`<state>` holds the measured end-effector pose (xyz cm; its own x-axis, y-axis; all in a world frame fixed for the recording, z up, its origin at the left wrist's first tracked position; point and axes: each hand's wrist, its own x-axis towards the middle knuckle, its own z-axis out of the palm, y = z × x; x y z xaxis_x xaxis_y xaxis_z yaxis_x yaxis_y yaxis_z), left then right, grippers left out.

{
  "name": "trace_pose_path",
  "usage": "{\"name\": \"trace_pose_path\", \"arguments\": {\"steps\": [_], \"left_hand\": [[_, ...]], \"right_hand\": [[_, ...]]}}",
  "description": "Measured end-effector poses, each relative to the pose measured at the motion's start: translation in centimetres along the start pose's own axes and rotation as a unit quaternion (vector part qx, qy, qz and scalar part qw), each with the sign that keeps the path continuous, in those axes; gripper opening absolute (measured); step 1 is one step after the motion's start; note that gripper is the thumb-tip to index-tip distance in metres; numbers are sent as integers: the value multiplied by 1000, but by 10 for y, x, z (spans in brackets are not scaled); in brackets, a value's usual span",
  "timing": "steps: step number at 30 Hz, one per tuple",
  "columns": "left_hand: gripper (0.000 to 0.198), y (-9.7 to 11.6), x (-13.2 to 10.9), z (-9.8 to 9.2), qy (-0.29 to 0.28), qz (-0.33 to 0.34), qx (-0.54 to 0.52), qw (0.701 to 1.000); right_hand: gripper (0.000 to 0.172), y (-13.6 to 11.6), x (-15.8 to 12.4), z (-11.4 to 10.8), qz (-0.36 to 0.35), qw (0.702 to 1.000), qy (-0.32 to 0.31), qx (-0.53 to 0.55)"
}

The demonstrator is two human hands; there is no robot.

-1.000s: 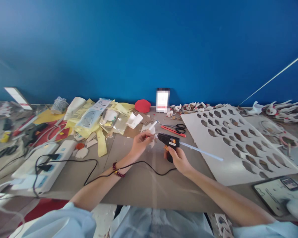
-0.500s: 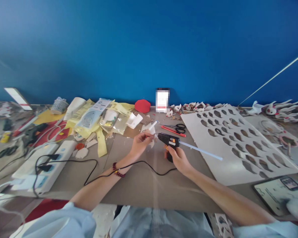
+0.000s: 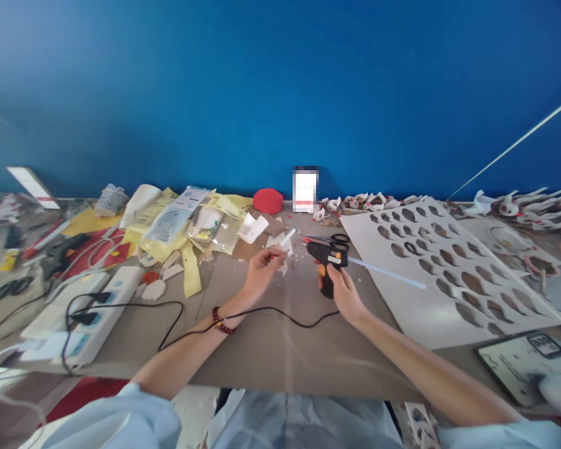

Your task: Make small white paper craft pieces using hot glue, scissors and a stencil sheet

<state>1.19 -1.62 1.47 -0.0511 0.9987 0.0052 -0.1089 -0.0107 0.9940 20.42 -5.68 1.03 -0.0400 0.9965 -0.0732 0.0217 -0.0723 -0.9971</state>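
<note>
Above the middle of the desk, my left hand (image 3: 262,269) is closed in a pinch. What sits at its fingertips is tiny, with a hint of red, and I cannot make it out. My right hand (image 3: 347,293) grips a black hot glue gun (image 3: 326,254) by its handle, the nozzle pointing left and apart from the left fingertips. A long translucent glue stick (image 3: 393,274) sticks out of the gun's back. Just behind the gun lie scissors (image 3: 340,241) with black handles. A rolled white paper piece (image 3: 288,239) lies beyond the left fingertips.
A black cord (image 3: 271,309) crosses the desk near my left forearm toward a white power strip (image 3: 103,317). Yellow packets (image 3: 161,218) lie left; a sheet with cut-out holes (image 3: 378,262) and a phone (image 3: 505,368) lie right. A blurred-screen device (image 3: 305,187) leans on the wall.
My right hand has drawn the glue gun to the right, away from the left fingertips. The left hand stays nearly in place, still pinching.
</note>
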Motion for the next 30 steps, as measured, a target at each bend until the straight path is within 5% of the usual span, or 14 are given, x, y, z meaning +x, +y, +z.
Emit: {"name": "trace_pose_path", "arguments": {"steps": [10,20,25,30], "left_hand": [[23,4,0,-1,29,-28,-33,999],[23,17,-8,9,-17,-22,-58,998],[25,13,-9,10,-23,-26,-51,998],[22,7,-4,4,52,22,-24,998]], "right_hand": [[45,-31,3,-14,60,990,-33,123],[46,-13,-7,-18,71,989,-57,116],[47,-5,-8,-18,25,998,-45,47],[45,4,-8,-25,20,990,-36,-134]]}}
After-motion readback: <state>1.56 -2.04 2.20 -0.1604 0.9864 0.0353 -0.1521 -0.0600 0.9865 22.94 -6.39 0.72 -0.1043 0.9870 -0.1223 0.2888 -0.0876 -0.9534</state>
